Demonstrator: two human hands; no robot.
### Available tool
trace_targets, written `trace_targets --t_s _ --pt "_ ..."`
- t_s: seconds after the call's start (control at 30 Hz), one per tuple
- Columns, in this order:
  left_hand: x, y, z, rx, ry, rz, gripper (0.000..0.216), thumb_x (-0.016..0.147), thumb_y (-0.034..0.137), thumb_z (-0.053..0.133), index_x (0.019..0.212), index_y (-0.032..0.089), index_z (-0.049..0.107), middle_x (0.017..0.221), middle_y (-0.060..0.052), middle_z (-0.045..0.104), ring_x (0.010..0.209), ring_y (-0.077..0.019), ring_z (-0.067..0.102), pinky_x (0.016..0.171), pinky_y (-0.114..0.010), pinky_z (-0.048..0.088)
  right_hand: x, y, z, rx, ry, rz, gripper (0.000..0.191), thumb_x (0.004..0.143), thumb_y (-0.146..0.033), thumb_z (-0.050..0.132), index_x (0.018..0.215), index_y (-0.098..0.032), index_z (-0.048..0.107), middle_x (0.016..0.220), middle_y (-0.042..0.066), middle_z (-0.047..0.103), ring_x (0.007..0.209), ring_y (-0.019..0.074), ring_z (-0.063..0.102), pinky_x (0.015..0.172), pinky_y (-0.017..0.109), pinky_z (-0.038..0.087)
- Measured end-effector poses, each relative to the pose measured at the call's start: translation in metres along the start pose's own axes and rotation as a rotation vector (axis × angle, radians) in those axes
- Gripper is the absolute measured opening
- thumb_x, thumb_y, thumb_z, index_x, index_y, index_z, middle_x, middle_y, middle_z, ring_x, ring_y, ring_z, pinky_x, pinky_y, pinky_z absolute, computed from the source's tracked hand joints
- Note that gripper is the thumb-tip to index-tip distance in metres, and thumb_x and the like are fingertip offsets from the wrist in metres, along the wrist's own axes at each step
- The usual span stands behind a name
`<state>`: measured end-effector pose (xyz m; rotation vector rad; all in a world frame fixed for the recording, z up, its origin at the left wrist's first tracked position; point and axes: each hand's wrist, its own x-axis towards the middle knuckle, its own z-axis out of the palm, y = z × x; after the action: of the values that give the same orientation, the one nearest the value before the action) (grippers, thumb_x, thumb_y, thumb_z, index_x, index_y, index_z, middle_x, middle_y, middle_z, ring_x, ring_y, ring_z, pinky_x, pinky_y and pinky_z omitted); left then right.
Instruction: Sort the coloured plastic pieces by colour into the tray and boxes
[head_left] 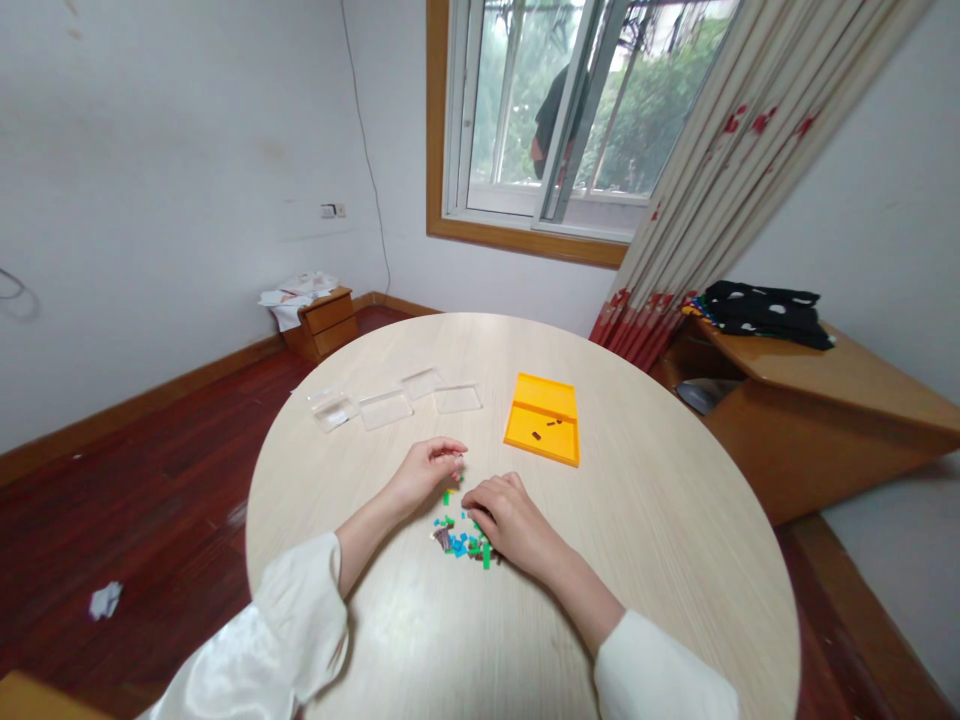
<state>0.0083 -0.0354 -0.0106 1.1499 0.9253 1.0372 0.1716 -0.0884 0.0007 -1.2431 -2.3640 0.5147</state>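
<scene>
A loose pile of small building bricks (459, 545), green, blue, brown and a few yellow, lies on the round table (420, 640). My left hand (429, 468) hovers just beyond the pile on its left side, thumb and fingers pinched together. Whatever is between those fingertips is too small to name. Over the right edge of the pile, my right hand (514, 515) has its fingers curled down and drawn together by the bricks. Its fingertips are partly hidden, so I cannot make out what they hold. A yellow box (517, 440), opened flat, contains a few dark brown bricks (536, 436).
Several clear plastic trays (386, 408) stand at the table's back left. A wooden cabinet (847, 390) with dark folded cloth (765, 312) is to the right, near a curtain (720, 170). Outside the window is a person (555, 120). A small drawer unit (326, 325) stands in the corner.
</scene>
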Motion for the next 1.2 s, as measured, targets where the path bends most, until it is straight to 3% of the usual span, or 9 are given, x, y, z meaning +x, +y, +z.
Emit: trace_targets --t_s 0.1,0.23,0.33,0.47,0.63,0.83,1.03,1.2 --pt "0.002 -0.003 0.003 -0.045 -0.016 -0.01 0.038 0.058 0.039 0.076 0.078 0.011 0.062 0.053 0.003 0.055 0.051 -0.0096 0.051 0.053 -0.022 0.039 0.001 0.004 0.001 0.128 0.1 0.052 0.012 0.082 -0.011 0.055 0.084 -0.019 0.064 0.086 0.004 0.07 0.085 0.0172 0.059 0.085 0.037 0.036" --pt "0.003 -0.007 0.006 -0.109 -0.062 -0.041 0.041 0.059 0.048 0.075 0.069 0.012 0.057 0.043 0.005 0.049 0.042 -0.0088 0.046 0.047 -0.022 0.038 0.006 0.01 0.002 0.514 0.286 0.214 0.007 0.078 -0.023 0.06 0.076 -0.018 0.063 0.078 0.003 0.068 0.076 0.0166 0.061 0.077 0.033 0.045" --pt "0.001 -0.005 0.008 -0.119 -0.092 -0.049 0.041 0.057 0.047 0.077 0.07 0.013 0.058 0.044 0.005 0.051 0.041 -0.0093 0.048 0.047 -0.023 0.04 0.01 0.014 0.0 0.845 0.434 0.358 0.022 0.067 -0.036 0.07 0.074 -0.017 0.063 0.073 0.003 0.067 0.071 0.0165 0.062 0.067 0.029 0.049" --pt "-0.002 0.0 0.011 -0.063 -0.04 -0.011 0.04 0.053 0.038 0.08 0.077 0.011 0.062 0.06 -0.001 0.063 0.052 -0.0112 0.057 0.058 -0.025 0.045 0.012 0.013 -0.001 1.166 0.537 0.52 0.037 0.053 -0.039 0.08 0.079 -0.016 0.067 0.07 0.001 0.068 0.064 0.0131 0.061 0.06 0.025 0.049" --pt "-0.006 -0.001 0.015 0.044 0.004 0.09 0.032 0.057 0.035 0.078 0.074 0.013 0.064 0.067 -0.003 0.065 0.06 -0.014 0.06 0.063 -0.027 0.046 0.013 0.005 0.0 1.412 0.516 0.643 0.041 0.042 -0.033 0.087 0.075 -0.015 0.07 0.064 0.001 0.069 0.056 0.0092 0.06 0.053 0.019 0.047" --pt "-0.008 -0.006 0.017 0.323 -0.009 0.395 0.016 0.067 0.031 0.074 0.07 0.015 0.071 0.075 -0.004 0.059 0.074 -0.0154 0.056 0.071 -0.028 0.044 0.012 0.004 0.004 1.465 0.507 0.677 0.04 0.039 -0.032 0.088 0.07 -0.014 0.071 0.062 0.001 0.069 0.052 0.0069 0.059 0.051 0.017 0.047" --pt "-0.009 -0.004 0.015 0.38 -0.03 0.39 0.013 0.067 0.028 0.074 0.069 0.015 0.07 0.076 -0.002 0.054 0.073 -0.0135 0.053 0.07 -0.026 0.042 0.01 0.006 0.004 1.477 0.39 0.672 0.039 0.042 -0.028 0.088 0.074 -0.013 0.072 0.064 0.001 0.07 0.048 0.0052 0.056 0.051 0.017 0.046" --pt "-0.011 -0.001 0.014 0.376 -0.066 0.379 0.013 0.067 0.027 0.075 0.066 0.015 0.069 0.078 -0.002 0.053 0.075 -0.0135 0.053 0.071 -0.026 0.042 0.008 0.008 -0.002 1.505 0.237 0.636 0.037 0.046 -0.029 0.087 0.077 -0.013 0.073 0.072 0.003 0.072 0.057 0.0061 0.06 0.056 0.016 0.047"
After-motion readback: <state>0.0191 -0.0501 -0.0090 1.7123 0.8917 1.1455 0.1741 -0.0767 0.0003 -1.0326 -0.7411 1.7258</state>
